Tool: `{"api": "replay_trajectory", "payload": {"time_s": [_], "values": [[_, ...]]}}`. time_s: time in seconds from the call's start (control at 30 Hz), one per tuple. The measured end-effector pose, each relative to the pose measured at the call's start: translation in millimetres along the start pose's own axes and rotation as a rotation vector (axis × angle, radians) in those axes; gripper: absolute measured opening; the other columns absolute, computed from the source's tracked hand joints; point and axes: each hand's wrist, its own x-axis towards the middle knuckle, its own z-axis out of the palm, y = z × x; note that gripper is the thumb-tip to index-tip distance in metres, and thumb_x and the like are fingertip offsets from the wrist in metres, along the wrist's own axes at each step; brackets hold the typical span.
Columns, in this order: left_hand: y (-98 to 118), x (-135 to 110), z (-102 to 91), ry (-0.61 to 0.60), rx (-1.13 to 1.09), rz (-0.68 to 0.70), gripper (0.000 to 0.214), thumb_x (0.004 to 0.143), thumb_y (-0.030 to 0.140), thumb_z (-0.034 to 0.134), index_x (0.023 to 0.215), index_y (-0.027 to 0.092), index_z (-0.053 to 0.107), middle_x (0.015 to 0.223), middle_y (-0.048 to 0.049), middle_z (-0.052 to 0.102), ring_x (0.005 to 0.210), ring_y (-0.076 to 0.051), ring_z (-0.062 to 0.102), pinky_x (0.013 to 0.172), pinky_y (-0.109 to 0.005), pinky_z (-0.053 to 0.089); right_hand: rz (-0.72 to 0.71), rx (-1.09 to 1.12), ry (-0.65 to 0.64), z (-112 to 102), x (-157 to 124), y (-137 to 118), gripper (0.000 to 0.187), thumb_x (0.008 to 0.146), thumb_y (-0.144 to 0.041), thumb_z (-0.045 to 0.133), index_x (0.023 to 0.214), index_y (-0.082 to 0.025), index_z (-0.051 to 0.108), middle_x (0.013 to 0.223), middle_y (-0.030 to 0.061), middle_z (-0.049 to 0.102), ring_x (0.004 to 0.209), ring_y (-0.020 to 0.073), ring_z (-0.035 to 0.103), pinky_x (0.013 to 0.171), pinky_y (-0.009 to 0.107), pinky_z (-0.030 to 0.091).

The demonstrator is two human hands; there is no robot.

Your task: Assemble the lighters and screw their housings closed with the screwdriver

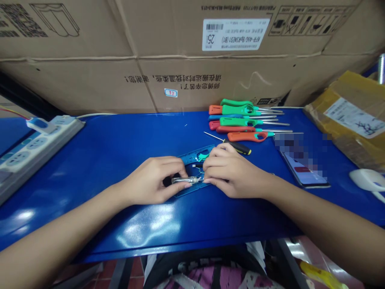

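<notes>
A small clear tube (pixel 182 180) sits in the middle of the frame, just above a flat blue plastic shell (pixel 195 157) that lies on the shiny blue worktop (pixel 120 144). The left hand (pixel 153 180) pinches the tube between thumb and fingers. The right hand (pixel 230 170) is curled tight, and its fingertips pinch the tube's metal end.

Just behind the right hand lies a thin screwdriver with a black and yellow handle (pixel 237 146). Further up is a pile of long green, orange, red and blue lighters (pixel 243 120). A dark flat phone (pixel 306 170) lies to the right. A long white power strip (pixel 36 140) is at the left edge. Big brown cardboard boxes (pixel 90 80) stand along the top.
</notes>
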Motion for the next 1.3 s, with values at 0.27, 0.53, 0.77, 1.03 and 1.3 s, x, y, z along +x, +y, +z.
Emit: {"api": "replay_trajectory", "payload": {"time_s": [0.27, 0.53, 0.77, 1.03, 1.3], "values": [[-5.3, -1.7, -0.5, 0.016, 0.077, -0.061, 0.017, 0.097, 0.036, 0.063, 0.098, 0.020, 0.068, 0.091, -0.0028, 0.069, 0.081, -0.015, 0.065, 0.070, -0.025, 0.049, 0.121, -0.047, 0.002, -3.5, -4.2, 10.6, 0.014, 0.099, -0.031, 0.059, 0.097, -0.022, 0.070, 0.102, 0.0045, 0.070, 0.098, 0.0211, 0.058, 0.096, 0.042, 0.033], [-5.0, -2.5, -1.4, 0.037, 0.146, -0.046, 0.024, 0.098, 0.040, 0.062, 0.113, 0.022, 0.069, 0.109, -0.0042, 0.068, 0.094, -0.016, 0.067, 0.080, -0.026, 0.053, 0.284, -0.133, -0.127, -25.8, -8.6, 11.3, 0.018, 0.093, -0.031, 0.062, 0.107, -0.020, 0.066, 0.105, 0.0062, 0.069, 0.096, 0.0229, 0.063, 0.081, 0.036, 0.040], [1.7, -2.8, -2.9, -0.068, 0.215, 0.055, 0.029, 0.092, 0.047, 0.069, 0.107, 0.022, 0.070, 0.111, -0.0042, 0.068, 0.099, -0.018, 0.068, 0.079, -0.026, 0.052, 0.428, -0.041, -0.324, -39.2, -19.2, 17.4, 0.010, 0.096, -0.027, 0.053, 0.094, -0.022, 0.061, 0.094, 0.0011, 0.067, 0.076, 0.0163, 0.059, 0.065, 0.030, 0.038], [0.7, -6.1, -2.3, -0.095, 0.196, 0.136, 0.027, 0.092, 0.041, 0.069, 0.113, 0.024, 0.072, 0.111, -0.0042, 0.068, 0.096, -0.018, 0.069, 0.080, -0.028, 0.054, 0.446, -0.052, -0.282, -31.7, -15.6, 19.6, 0.009, 0.097, -0.028, 0.053, 0.096, -0.021, 0.058, 0.096, 0.0016, 0.066, 0.077, 0.0168, 0.059, 0.067, 0.031, 0.039], [2.0, -7.1, -4.0, -0.062, 0.244, 0.154, 0.019, 0.090, 0.036, 0.068, 0.100, 0.021, 0.072, 0.105, -0.0048, 0.069, 0.087, -0.018, 0.068, 0.073, -0.030, 0.054, 0.409, -0.072, -0.297, -43.1, -21.5, 10.8, 0.013, 0.094, -0.026, 0.055, 0.106, -0.022, 0.059, 0.106, 0.0024, 0.064, 0.086, 0.0172, 0.060, 0.070, 0.029, 0.043]]}}
